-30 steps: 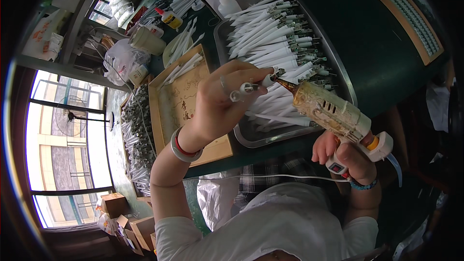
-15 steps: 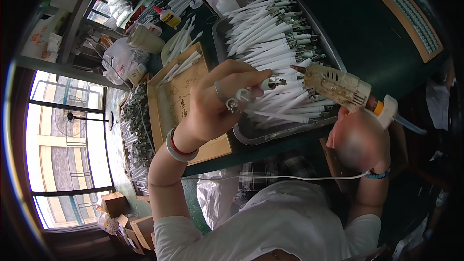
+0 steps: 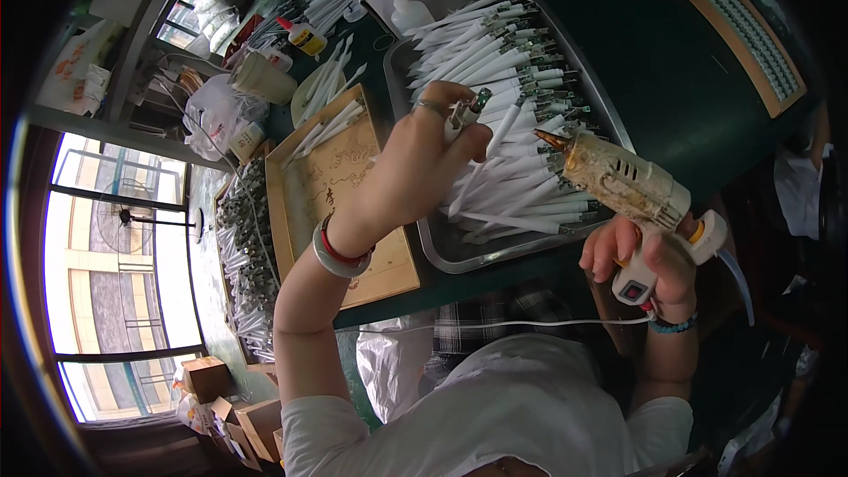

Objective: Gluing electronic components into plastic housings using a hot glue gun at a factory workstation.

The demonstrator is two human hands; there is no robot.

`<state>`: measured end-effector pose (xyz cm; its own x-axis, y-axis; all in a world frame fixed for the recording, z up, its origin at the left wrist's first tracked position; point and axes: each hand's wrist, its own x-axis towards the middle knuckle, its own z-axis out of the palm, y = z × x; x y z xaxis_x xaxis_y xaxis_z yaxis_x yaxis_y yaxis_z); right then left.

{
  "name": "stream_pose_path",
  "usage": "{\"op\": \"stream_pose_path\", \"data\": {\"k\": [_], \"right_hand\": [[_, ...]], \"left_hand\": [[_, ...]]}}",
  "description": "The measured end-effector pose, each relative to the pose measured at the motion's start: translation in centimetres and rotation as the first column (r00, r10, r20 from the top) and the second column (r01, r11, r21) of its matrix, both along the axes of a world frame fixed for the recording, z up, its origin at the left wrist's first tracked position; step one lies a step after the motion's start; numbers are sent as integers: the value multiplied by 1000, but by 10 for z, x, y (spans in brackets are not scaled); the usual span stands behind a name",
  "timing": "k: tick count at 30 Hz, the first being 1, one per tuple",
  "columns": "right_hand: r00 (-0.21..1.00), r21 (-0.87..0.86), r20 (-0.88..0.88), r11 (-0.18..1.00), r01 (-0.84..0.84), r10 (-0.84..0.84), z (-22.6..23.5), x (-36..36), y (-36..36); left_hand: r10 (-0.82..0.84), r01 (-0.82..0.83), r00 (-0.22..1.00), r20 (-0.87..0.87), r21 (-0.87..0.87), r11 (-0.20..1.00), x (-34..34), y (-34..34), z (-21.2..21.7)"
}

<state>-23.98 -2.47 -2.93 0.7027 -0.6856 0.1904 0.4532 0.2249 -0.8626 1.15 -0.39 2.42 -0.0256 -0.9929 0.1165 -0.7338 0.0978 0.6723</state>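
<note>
Hands both occupied in the head view: the left hand (image 3: 402,168) pinches a white tube (image 3: 455,124) over the tray (image 3: 486,258); the right hand (image 3: 649,256) wraps the glue gun (image 3: 623,178), its nozzle (image 3: 555,140) apart from the tube. Best keep the tube steady and the nozzle, likely hot, off the fingers. Mind the tray's raised rim; roomiest is the counter (image 3: 680,115) between tray and board (image 3: 779,102).

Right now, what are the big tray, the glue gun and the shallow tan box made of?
Tray: probably metal, smooth and grey, because its rim catches shiny light.
Glue gun: looks like hard plastic, cream-coloured and crusty with stains; the slotted body seems moulded.
Shallow tan box: maybe wood or board, fairly matte, with plain pale edges.
</note>
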Motion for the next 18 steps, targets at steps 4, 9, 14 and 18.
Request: {"op": "stream_pose_path", "data": {"k": [4,9,14,18], "right_hand": [[1000,-66,-17,998,-2,1,6,8,10],[999,-182,49,983,-13,22,0,12,14],[992,-297,-104,954,33,-67,11,9,20],[942,-452,-280,891,42,-186,20,5,25]], "left_hand": [[-50,123,901,-431,142,982,3,13,3],[-116,73,959,-259,-171,983,-1,20,2],[-156,104,980,-121,-350,931,-5,26,9],[-138,147,989,51,-440,886,-8,28,10]]}}
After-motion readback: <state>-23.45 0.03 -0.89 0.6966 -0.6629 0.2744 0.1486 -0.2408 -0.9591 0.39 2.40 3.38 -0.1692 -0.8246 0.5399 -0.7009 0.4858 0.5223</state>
